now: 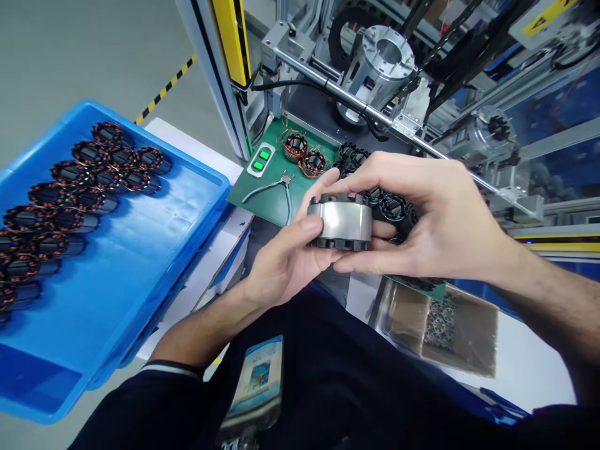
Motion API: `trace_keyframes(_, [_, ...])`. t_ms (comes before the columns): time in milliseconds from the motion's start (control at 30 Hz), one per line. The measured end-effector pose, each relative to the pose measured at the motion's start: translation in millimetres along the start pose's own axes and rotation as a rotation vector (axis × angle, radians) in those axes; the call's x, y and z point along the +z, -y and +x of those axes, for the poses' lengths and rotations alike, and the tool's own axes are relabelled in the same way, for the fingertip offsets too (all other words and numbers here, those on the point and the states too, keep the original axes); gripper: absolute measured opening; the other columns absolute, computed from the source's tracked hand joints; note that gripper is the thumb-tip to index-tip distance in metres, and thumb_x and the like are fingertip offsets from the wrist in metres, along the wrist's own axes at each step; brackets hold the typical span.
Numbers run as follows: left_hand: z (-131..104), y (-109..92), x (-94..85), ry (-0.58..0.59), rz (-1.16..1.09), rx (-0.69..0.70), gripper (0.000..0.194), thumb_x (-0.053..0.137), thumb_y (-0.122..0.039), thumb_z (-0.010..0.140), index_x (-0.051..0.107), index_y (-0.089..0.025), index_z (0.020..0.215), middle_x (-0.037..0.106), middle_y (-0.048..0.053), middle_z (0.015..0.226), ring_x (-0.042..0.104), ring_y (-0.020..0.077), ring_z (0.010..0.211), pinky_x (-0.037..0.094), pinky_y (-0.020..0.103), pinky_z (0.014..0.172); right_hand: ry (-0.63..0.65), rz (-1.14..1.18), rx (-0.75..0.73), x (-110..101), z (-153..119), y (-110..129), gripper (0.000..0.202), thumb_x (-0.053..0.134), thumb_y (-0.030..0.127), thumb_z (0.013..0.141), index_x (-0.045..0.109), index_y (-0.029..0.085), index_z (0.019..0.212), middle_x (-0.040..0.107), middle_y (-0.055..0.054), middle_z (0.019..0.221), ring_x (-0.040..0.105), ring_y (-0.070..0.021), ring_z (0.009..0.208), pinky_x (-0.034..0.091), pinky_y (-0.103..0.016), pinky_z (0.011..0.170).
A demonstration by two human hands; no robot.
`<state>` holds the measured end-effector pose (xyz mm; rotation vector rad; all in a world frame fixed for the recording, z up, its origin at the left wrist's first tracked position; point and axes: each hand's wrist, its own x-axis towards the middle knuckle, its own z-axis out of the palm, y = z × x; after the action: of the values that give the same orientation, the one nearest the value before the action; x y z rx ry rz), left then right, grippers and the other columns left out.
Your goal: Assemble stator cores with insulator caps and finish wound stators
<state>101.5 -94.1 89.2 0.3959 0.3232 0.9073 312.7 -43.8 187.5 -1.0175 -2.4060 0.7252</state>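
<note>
left hand and right hand gripping steel-banded core, no copper showing. black cores sitting behind, seemingly unwound; two wound cores trailing loose wire on green desk; many wound, apparently finished, filling part of blue tray. fingers hiding core's ends, right hand covering black cores, frame cutting tray, machine blurring.
</note>
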Motion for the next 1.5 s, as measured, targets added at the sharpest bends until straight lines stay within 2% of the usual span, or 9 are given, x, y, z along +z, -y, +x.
trace_keyframes(233, [12.9,2.4,-9.3,0.003,-0.012,0.019,0.081,0.08,-0.058,0.106,0.057,-0.029,0.178,0.07,0.013,0.179,0.071,0.0487,0.164,0.07,0.067,0.124,0.035,0.135,0.104,-0.4,-5.3,-9.5,0.042,0.107,0.058,0.094,0.085,0.032,0.118,0.086,0.0,0.122,0.082,-0.026,0.107,0.071,-0.046,0.102])
trace_keyframes(467, [22.9,4.5,-22.2,0.071,0.019,-0.064,0.089,0.081,-0.065,0.105,0.049,-0.032,0.182,0.067,0.015,0.182,0.08,0.0503,0.151,0.068,0.073,0.123,0.386,0.924,0.317,2.2,1.2,-28.5,0.047,0.073,0.063,0.122,0.072,0.022,0.099,0.06,0.005,0.076,0.064,-0.0129,0.071,0.057,-0.03,0.07])
trace_keyframes(567, [28.2,7.9,-35.2,0.178,0.051,-0.111,0.095,0.079,-0.069,0.108,0.037,-0.038,0.187,0.077,0.014,0.171,0.086,0.0478,0.142,0.069,0.068,0.119,0.428,1.016,0.399,4.6,3.0,-42.8,0.036,0.086,0.051,0.116,0.072,0.021,0.103,0.069,0.004,0.083,0.058,-0.0084,0.063,0.049,-0.027,0.062])
trace_keyframes(733, [33.4,8.8,-70.4,0.255,0.48,-0.04,0.086,0.049,-0.081,0.122,0.028,-0.037,0.192,0.093,0.014,0.136,0.092,0.0375,0.127,0.07,0.053,0.107,0.319,0.803,0.558,-0.9,4.3,-60.8,0.062,0.103,0.051,0.098,0.078,0.028,0.149,0.088,-0.005,0.125,0.083,-0.0218,0.106,0.068,-0.037,0.092])
trace_keyframes(867, [45.2,-7.0,-118.8,-0.315,1.521,0.492,0.054,0.074,-0.058,0.119,0.073,-0.027,0.164,0.091,0.01,0.121,0.084,0.0341,0.123,0.062,0.053,0.118,0.166,0.587,0.617,-33.5,17.2,-82.3,0.056,0.104,0.064,0.091,0.09,0.033,0.136,0.091,-0.005,0.129,0.084,-0.0276,0.112,0.072,-0.048,0.104])
trace_keyframes(967, [62.8,-17.1,-156.5,-0.519,2.029,0.496,0.037,0.084,-0.032,0.112,0.084,-0.024,0.148,0.085,0.015,0.14,0.073,0.0417,0.141,0.06,0.055,0.116,-0.112,0.251,0.585,-74.6,39.7,-110.9,0.061,0.111,0.072,0.076,0.09,0.037,0.122,0.089,-0.005,0.126,0.085,-0.0315,0.115,0.075,-0.056,0.107])
trace_keyframes(1067, [81.3,-16.4,-181.0,-0.517,2.093,0.454,0.028,0.081,-0.024,0.111,0.088,-0.024,0.139,0.085,0.015,0.134,0.073,0.0422,0.135,0.061,0.055,0.108,-0.301,-0.147,0.532,-112.6,69.7,-144.1,0.078,0.112,0.08,0.064,0.084,0.04,0.125,0.084,-0.003,0.128,0.084,-0.0334,0.116,0.073,-0.066,0.116])
trace_keyframes(1200, [98.2,-7.4,-192.4,-0.516,2.058,0.5,0.02,0.073,-0.022,0.115,0.088,-0.025,0.129,0.085,0.013,0.126,0.075,0.0385,0.126,0.059,0.052,0.103,-0.364,-0.416,0.536,-132.2,109.7,-181.4,0.073,0.112,0.064,0.073,0.081,0.034,0.131,0.085,-0.007,0.143,0.081,-0.034,0.124,0.067,-0.069,0.127])
trace_keyframes(1500, [109.3,-2.1,-201.6,-0.487,2.065,0.585,0.024,0.065,-0.021,0.118,0.088,-0.023,0.123,0.086,0.013,0.118,0.073,0.036,0.118,0.058,0.049,0.107,-0.179,-0.669,0.57,-131.3,152.4,-243.0,0.066,0.112,0.038,0.076,0.088,0.019,0.135,0.091,-0.015,0.137,0.082,-0.04,0.133,0.061,-0.062,0.132])
